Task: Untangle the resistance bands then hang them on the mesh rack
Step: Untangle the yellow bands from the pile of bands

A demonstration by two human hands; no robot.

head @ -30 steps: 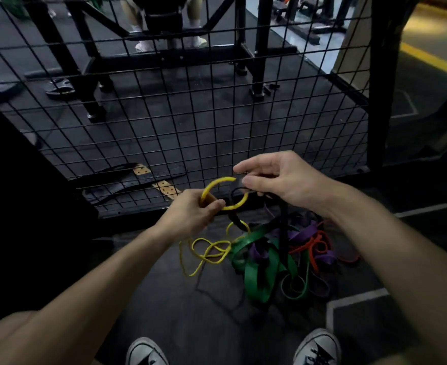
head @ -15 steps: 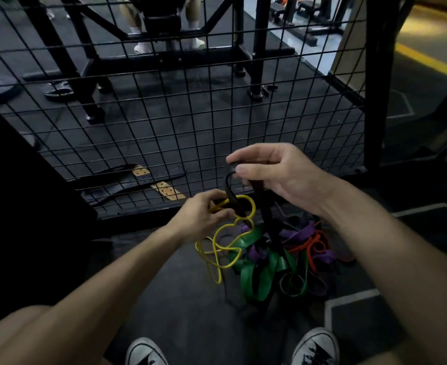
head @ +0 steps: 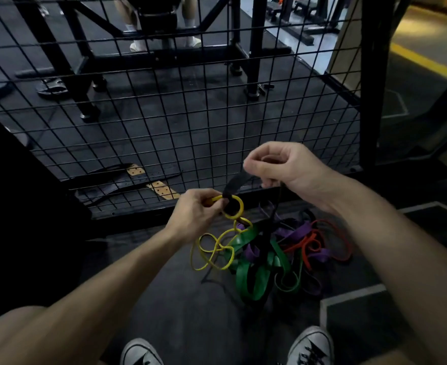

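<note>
Left hand at frame centre, forearm up from lower left, pinched the yellow band. Right hand, higher, fingers curled, gripped the black band threaded through it. Tangled bands lay on floor before the mesh rack.

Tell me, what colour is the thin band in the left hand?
Yellow band, seen in the head view.

Dim throughout, with a cool grey cast. Brightest at upper right, where pale floor and a yellow stripe catch light. Near black at the left edge. Soft shadow under the bands at centre. Strong wide-angle bowing of the mesh toward the corners. Slight blur on the hands, grain in dark areas. No glare.
</note>
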